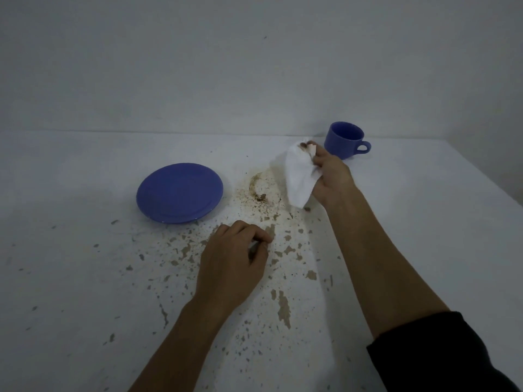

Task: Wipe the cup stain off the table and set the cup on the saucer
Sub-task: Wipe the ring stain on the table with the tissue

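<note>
A blue cup (pixel 343 140) stands upright at the back right of the white table (pixel 85 278), handle pointing right. A blue saucer (pixel 179 192) lies left of centre, with nothing on it. Between them is a brown ring-shaped stain (pixel 259 189) with specks around it. My right hand (pixel 332 179) is shut on a white tissue (pixel 298 176), held just right of the stain and in front of the cup; the tissue has a brown smudge near its top. My left hand (pixel 233 261) rests on the table nearer to me, fingers curled, holding nothing.
The table's paint is chipped in many brown patches (pixel 283 304) across the middle and front. A pale wall (pixel 254 66) rises right behind the table. The table's right edge (pixel 486 176) runs diagonally at the far right.
</note>
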The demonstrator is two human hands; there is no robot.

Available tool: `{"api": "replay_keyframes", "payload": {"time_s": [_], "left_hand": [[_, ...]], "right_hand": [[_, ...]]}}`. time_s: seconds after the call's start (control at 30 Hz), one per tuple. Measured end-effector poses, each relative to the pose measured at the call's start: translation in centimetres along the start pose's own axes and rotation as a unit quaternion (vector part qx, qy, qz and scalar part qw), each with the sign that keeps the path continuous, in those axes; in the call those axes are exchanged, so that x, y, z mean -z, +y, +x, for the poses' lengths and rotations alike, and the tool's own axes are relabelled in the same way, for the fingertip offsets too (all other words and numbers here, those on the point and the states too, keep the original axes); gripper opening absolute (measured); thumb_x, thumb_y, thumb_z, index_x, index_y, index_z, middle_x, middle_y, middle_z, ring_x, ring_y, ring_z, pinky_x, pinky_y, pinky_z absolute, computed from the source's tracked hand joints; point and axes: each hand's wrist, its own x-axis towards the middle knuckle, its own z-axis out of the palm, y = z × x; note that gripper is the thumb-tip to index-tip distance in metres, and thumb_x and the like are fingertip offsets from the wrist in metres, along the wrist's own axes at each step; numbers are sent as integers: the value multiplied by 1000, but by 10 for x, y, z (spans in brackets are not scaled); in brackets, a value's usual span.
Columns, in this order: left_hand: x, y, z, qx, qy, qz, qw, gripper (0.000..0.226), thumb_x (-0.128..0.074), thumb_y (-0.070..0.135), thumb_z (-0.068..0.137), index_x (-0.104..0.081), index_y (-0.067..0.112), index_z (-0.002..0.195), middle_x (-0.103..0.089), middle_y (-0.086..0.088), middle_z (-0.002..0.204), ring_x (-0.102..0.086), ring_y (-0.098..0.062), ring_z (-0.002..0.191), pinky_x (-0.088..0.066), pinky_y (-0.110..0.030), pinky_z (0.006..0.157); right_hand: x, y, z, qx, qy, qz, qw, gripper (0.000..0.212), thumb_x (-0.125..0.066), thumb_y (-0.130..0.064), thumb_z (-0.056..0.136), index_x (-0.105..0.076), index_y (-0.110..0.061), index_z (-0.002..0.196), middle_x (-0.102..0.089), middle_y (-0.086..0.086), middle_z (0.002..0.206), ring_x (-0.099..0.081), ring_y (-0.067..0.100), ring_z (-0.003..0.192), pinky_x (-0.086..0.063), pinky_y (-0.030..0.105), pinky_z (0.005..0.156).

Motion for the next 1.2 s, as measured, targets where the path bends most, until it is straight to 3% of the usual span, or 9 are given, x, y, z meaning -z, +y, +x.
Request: {"api": "replay_keyframes", "payload": {"time_s": [0.07, 0.2, 0.37, 0.5, 0.67, 0.73, 0.9, 1.03, 1.2], "left_hand": [[0, 0, 0, -1, 0, 2, 1000, 9, -58, 27, 87, -65, 31, 91, -62, 17, 91, -51, -5, 82, -41, -22, 71], [0, 0, 0, -4, 0, -1, 1000, 9, -59, 27, 87, -65, 31, 91, -63, 16, 91, -52, -7, 83, -40, -22, 70], [0, 0, 1, 2, -7, 4, 1000, 11, -56, 29, 87, -66, 31, 93, -63, 16, 93, -51, -6, 84, -39, -21, 71], [0, 0, 1, 1, -7, 5, 1000, 12, -56, 30, 88, -66, 32, 93, -62, 17, 93, -51, -6, 84, -38, -21, 71], [0, 0, 0, 0, -4, 1, 1000, 10, -56, 29, 87, -65, 32, 92, -62, 17, 92, -50, -6, 83, -37, -20, 71], [1, 0, 0, 2, -4, 1, 1000, 10, -56, 30, 87, -65, 32, 92, -62, 17, 92, -50, -5, 83, -36, -18, 71], [0, 0, 1, 2, 1, 1, 1000, 10, -56, 30, 87, -65, 32, 91, -62, 18, 92, -49, -4, 83, -38, -20, 73], [-2, -1, 1, 9, -1, 4, 1000, 12, -54, 33, 88, -65, 34, 93, -62, 19, 93, -49, -3, 84, -37, -19, 75], [-3, -3, 2, 5, 2, 5, 1000, 12, -54, 32, 88, -65, 34, 93, -63, 17, 93, -50, -6, 83, -40, -21, 74]], "right_hand": [[6, 5, 0, 41, 77, -184, 979, 23, -53, -4, 89, -73, -14, 97, -68, 5, 110, -66, 19, 89, -56, 34, 80], [30, 22, -4, 209, 31, -608, 766, 35, -42, -10, 96, -58, -16, 126, -53, 4, 139, -50, 20, 125, -32, 28, 110], [51, 25, -11, 215, -102, -730, 641, 48, -47, -37, 94, -44, -13, 137, -41, 5, 149, -37, 25, 136, -26, 37, 113], [59, 25, -13, 231, -112, -812, 524, 59, -48, -55, 88, -45, -18, 134, -41, 2, 148, -37, 25, 132, -28, 45, 108], [50, 30, -2, 329, -50, -802, 495, 32, -52, -33, 94, -66, -11, 112, -61, 10, 122, -52, 22, 103, -38, 26, 90], [39, 30, 3, 324, -23, -777, 539, 28, -54, -25, 94, -68, -7, 110, -67, 12, 108, -54, 16, 85, -35, 12, 78], [7, 35, 11, 380, 44, -698, 606, 24, -55, -7, 92, -64, -3, 114, -66, 16, 112, -61, 26, 101, -41, 20, 90], [-19, 53, 20, 325, -2, -762, 560, 38, -49, 16, 82, -63, 1, 114, -57, 19, 114, -49, 30, 110, -46, 34, 90], [-17, 58, 10, 319, -127, -799, 493, 31, -49, 0, 84, -64, 2, 111, -58, 19, 118, -47, 33, 110, -43, 36, 94]]}}
